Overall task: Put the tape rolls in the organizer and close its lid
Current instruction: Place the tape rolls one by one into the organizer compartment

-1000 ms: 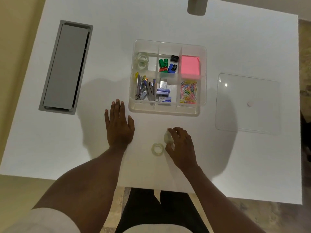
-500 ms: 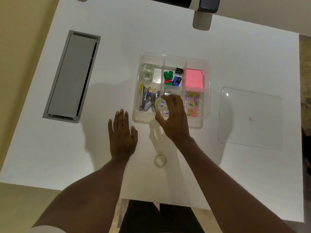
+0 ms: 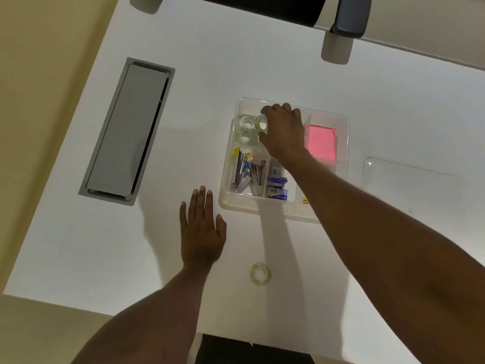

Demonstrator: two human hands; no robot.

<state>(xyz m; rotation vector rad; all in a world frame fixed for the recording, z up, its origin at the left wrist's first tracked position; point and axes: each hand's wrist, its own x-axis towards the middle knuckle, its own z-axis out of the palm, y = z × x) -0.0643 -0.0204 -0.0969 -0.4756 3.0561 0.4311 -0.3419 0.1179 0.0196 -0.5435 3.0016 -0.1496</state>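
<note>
The right hand (image 3: 284, 134) reaches over the clear organizer (image 3: 341, 164) and grips a tape roll (image 3: 262, 124) between thumb and fingers, holding it above the far-left compartment, where two more tape rolls (image 3: 246, 128) already lie. The left hand (image 3: 201, 229) rests flat and empty on the white table (image 3: 236, 61), fingers spread, just beside the organizer's near-left corner. One last roll (image 3: 260, 274) lies on the table near the front edge, and the clear lid (image 3: 420, 185) lies flat to the organizer's right.

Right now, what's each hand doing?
Left hand: open, flat on the white table, holding nothing.
Right hand: closed on a clear tape roll over the transparent plastic organizer.
</note>
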